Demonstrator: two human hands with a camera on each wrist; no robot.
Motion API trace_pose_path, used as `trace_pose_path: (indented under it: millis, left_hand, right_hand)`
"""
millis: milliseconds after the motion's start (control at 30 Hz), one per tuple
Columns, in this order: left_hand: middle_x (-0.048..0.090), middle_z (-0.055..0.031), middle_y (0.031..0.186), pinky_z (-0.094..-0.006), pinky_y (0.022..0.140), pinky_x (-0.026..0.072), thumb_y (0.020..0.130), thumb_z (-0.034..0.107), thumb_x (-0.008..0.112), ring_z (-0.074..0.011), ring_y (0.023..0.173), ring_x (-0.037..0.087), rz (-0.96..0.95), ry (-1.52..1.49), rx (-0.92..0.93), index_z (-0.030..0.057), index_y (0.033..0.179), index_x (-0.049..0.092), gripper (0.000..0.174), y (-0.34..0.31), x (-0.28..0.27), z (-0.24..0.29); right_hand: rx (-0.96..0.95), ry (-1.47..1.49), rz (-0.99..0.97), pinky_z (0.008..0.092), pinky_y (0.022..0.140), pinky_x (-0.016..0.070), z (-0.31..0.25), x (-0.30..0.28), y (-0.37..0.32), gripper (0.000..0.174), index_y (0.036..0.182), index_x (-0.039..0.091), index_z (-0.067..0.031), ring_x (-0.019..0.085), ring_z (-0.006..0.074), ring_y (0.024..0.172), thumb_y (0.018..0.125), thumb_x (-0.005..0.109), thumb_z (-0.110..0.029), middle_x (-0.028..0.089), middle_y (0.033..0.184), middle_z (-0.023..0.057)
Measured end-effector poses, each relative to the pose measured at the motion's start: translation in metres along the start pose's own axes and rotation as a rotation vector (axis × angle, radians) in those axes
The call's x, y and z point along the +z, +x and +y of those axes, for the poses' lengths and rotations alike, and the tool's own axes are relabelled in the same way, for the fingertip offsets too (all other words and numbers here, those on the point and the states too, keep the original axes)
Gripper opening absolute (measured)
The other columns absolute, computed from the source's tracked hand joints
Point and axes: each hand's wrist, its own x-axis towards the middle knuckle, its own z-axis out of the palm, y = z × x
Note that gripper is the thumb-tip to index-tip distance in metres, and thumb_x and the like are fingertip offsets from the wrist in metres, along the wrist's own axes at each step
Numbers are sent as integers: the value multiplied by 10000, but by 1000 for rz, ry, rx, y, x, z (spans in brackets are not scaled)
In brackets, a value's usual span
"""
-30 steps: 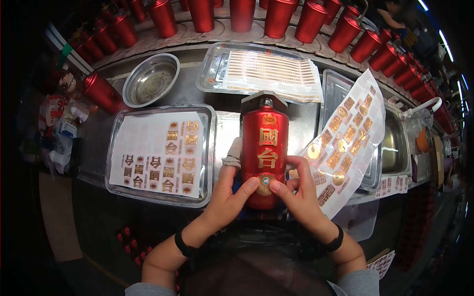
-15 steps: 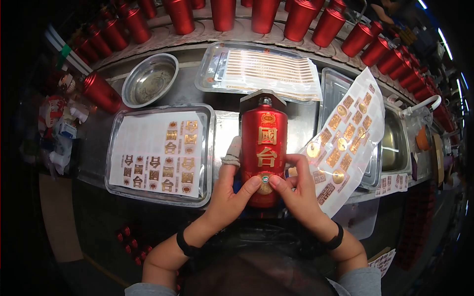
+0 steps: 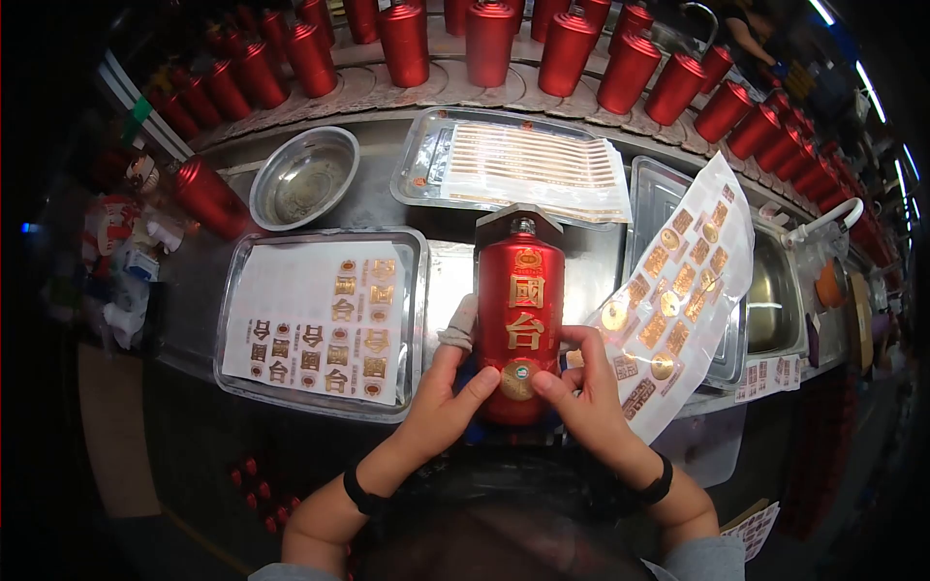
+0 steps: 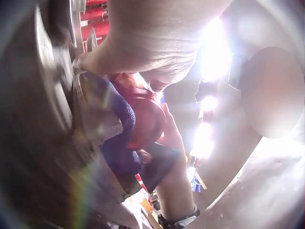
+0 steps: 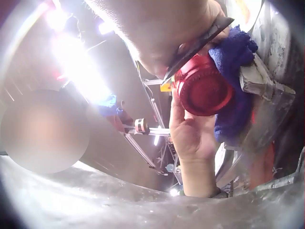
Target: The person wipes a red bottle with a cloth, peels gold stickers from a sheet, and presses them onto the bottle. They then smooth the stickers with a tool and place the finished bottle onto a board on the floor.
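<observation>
A red bottle (image 3: 520,300) with raised gold characters lies face up, its neck end at a dark angular holder (image 3: 520,215). Near its base sits a round gold sticker (image 3: 520,380). My left hand (image 3: 446,387) holds the bottle from the left, thumb at the sticker's edge, a pale-wrapped finger along the side. From the right my right hand (image 3: 596,397) grips it, bent fingers beside it and thumb at the sticker's other edge. Blue cloth (image 5: 233,52) lies against the bottle. A thin dark flat piece (image 5: 198,50) shows by my right palm; I cannot tell if it is held.
A tray (image 3: 418,281) with a sheet of gold labels stands left, a metal bowl (image 3: 305,179) behind it. Another tray (image 3: 412,179) bears striped sheets. At right a label sheet (image 3: 678,290) overlaps a tray (image 3: 728,353) by the sink (image 3: 770,320). Red bottles (image 3: 489,48) line the belt behind.
The row of bottles on the belt has moved right. My left thumb has slid outward, baring more of the sticker. The whole head view has shifted, so things sit lower in it.
</observation>
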Motion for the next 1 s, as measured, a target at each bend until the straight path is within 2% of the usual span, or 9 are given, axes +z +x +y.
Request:
trace_pose_path:
  millis: [133, 233, 400, 533, 633, 733, 833, 933, 1000]
  left_hand:
    - [251, -202, 1582, -376, 1188, 208, 938, 211, 662, -267, 1468, 252, -14, 96, 54, -41, 1548, 139, 843, -1, 4, 0]
    - [263, -204, 1573, -381, 1185, 218, 928, 213, 678, -269, 1463, 263, -17, 84, 38, -40, 1548, 135, 862, 0, 4, 0]
    - [295, -198, 1556, -387, 1179, 236, 922, 211, 684, -270, 1447, 296, -15, 79, 30, -44, 1542, 149, 858, 0, 4, 3]
    - [338, -201, 1527, -381, 1162, 271, 922, 198, 685, -262, 1415, 346, 19, 63, 64, -57, 1532, 169, 839, 5, 8, 10]
    - [384, -191, 1492, -372, 1141, 304, 923, 184, 676, -243, 1367, 400, 62, 45, 18, -50, 1535, 172, 827, 6, 14, 9]
    - [460, -165, 1426, -355, 1099, 362, 922, 166, 664, -209, 1282, 483, 93, 95, 60, -23, 1547, 170, 819, 11, 16, 7]
    - [461, -167, 1422, -358, 1100, 361, 928, 168, 659, -208, 1279, 484, 117, 122, 100, -22, 1546, 178, 805, 11, 17, 2]
    - [396, -202, 1482, -370, 1137, 315, 931, 174, 673, -247, 1368, 408, 83, 9, 19, -59, 1522, 203, 790, 10, 17, 10]
    - [390, -208, 1490, -368, 1146, 303, 932, 167, 672, -250, 1386, 390, 94, 22, 20, -49, 1531, 190, 799, 6, 13, 9]
  right_hand:
    - [-6, -157, -5, 227, 570, 404, 0, -3, -1, 705, 1270, 444, 17, 442, 54, 664, 805, 815, -361, 553, 1071, 86]
    - [48, -72, -25, 228, 574, 403, -3, -3, -2, 682, 1269, 444, 18, 442, 60, 665, 817, 806, -342, 550, 1065, 84]
    - [-49, -12, -18, 193, 538, 355, 3, -2, -1, 598, 1264, 448, 5, 400, 21, 624, 857, 773, -287, 556, 1050, 54]
    - [-26, 157, -6, 179, 521, 330, 14, -2, 2, 549, 1255, 454, -5, 376, -2, 615, 876, 757, -262, 560, 1056, 29]
    - [-31, 167, 22, 175, 520, 326, 15, 2, 5, 522, 1236, 459, -8, 374, -5, 613, 882, 752, -254, 556, 1061, 25]
    - [-11, 128, 15, 165, 518, 328, 9, 2, 5, 504, 1225, 464, -14, 388, -12, 616, 888, 750, -257, 566, 1077, 32]
    - [-34, 150, 47, 164, 516, 333, 12, 6, 4, 508, 1227, 464, -12, 394, -13, 614, 890, 750, -263, 573, 1061, 33]
    - [-14, 141, 37, 162, 518, 337, 11, 5, 3, 512, 1230, 463, -9, 403, -15, 615, 892, 749, -265, 572, 1039, 30]
    - [-9, 124, 39, 160, 517, 336, 11, 1, 2, 491, 1237, 470, -13, 399, -19, 600, 899, 741, -244, 572, 1025, 23]
